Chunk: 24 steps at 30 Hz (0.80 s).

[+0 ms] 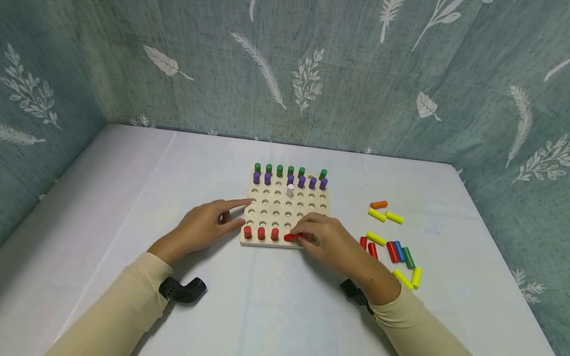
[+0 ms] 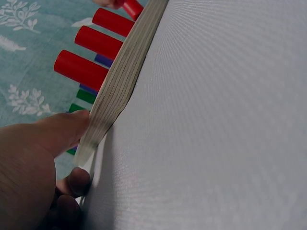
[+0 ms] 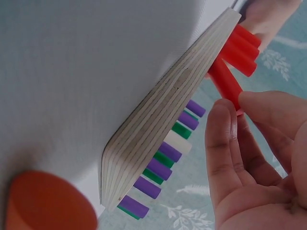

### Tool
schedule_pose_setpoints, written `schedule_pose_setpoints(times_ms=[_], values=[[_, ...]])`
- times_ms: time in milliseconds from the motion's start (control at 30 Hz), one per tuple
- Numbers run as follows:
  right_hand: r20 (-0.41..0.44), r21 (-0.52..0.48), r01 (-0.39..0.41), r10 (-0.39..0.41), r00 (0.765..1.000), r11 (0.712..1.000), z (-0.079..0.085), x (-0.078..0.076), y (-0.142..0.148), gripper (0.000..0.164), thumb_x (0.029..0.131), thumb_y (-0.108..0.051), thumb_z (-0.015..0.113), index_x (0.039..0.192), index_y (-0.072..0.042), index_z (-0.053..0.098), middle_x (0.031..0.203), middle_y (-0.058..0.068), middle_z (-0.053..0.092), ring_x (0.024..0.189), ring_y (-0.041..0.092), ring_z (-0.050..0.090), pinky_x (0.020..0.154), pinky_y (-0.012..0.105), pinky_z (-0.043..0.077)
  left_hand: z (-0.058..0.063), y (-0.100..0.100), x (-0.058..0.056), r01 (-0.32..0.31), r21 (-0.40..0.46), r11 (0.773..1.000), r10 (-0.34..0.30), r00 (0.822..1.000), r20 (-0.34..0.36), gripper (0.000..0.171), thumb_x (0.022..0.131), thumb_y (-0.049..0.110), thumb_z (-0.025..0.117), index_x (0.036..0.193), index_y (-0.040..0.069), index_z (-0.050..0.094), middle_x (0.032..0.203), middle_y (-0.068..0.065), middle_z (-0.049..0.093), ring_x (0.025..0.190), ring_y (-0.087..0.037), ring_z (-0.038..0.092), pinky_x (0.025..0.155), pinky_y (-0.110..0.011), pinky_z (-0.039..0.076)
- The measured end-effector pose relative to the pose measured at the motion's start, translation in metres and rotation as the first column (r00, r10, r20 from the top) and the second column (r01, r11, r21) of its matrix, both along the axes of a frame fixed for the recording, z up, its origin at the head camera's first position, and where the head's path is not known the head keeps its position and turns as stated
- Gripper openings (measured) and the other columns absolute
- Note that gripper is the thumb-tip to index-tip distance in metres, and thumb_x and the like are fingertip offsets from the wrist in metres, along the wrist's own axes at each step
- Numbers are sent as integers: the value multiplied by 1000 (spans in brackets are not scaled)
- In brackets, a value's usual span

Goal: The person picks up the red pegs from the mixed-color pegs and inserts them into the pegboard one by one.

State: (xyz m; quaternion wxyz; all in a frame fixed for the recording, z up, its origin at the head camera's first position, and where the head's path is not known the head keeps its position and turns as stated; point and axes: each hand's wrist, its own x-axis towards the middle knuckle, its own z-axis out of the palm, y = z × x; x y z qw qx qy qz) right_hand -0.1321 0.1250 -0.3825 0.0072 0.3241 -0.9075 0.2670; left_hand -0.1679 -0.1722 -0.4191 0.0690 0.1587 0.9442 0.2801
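A wooden pegboard (image 1: 270, 218) with rows of round holes lies mid-table. My right hand (image 1: 327, 242) pinches a red peg (image 3: 226, 86) between thumb and fingers, tilted, its end at the board's near row. Three red pegs (image 1: 261, 233) stand upright to the left in that row. My left hand (image 1: 202, 227) touches the board's left edge with thumb and index finger; in the left wrist view its thumb (image 2: 72, 127) rests against the board's side. Green pegs (image 1: 279, 171) and purple pegs (image 1: 302, 182) fill most of the two far rows, with one white peg (image 1: 290, 190) in front of them.
Loose pegs lie right of the board: an orange peg (image 1: 379, 204), several yellow pegs (image 1: 376, 238), several red pegs (image 1: 392, 251), a blue peg (image 1: 399, 251) and a green peg (image 1: 408, 257). A patterned cloth (image 1: 285, 74) hangs behind the white table (image 1: 133, 198).
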Motion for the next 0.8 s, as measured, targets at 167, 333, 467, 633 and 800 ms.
schedule_pose_setpoints(times_ms=[167, 333, 467, 633, 800], values=[[6, -28, 9, -9, 1000, 1000, 2, -1, -1, 18, 86, -2, 76, 103, -10, 76, 102, 0, 72, 91, 11, 64, 81, 26, 57, 2, -1, 0, 1, -1, 1000, -1, 1000, -17, 54, 94, 36, 70, 145, 36, 53, 77, 2, 55, 64, -13, 43, 57, -30, 35], [39, -52, 28, -26, 999, 998, 0, 0, -1, 15, 87, -3, 76, 101, -8, 73, 100, 0, 73, 90, 10, 65, 83, 26, 57, 1, -1, 1, 10, -2, 1000, -10, 1000, -17, 53, 94, 36, 70, 145, 34, 53, 76, 3, 55, 64, -13, 43, 56, -29, 35], [30, -79, 41, -38, 999, 996, 2, -1, -2, 15, 86, -5, 78, 100, -8, 74, 100, 0, 74, 90, 10, 67, 84, 26, 57, 2, 0, -1, 2, -7, 1000, -2, 1000, -28, 53, 94, 36, 70, 145, 36, 53, 76, 2, 55, 63, -14, 44, 57, -30, 35], [44, -43, 68, -66, 997, 997, 2, 0, -2, 19, 87, -7, 78, 106, -9, 75, 104, 1, 76, 93, 13, 69, 87, 29, 57, 1, 0, -1, 7, -9, 1000, -7, 1000, -6, 54, 95, 36, 69, 146, 36, 52, 77, 2, 55, 63, -14, 44, 57, -30, 35], [55, -34, 81, -79, 995, 996, 1, 1, -2, 22, 87, -7, 77, 109, -10, 76, 106, 1, 77, 98, 14, 72, 87, 31, 57, 0, 0, 0, 11, -7, 1000, -11, 1000, 4, 54, 95, 37, 69, 146, 37, 52, 77, 2, 55, 63, -14, 44, 57, -30, 36]])
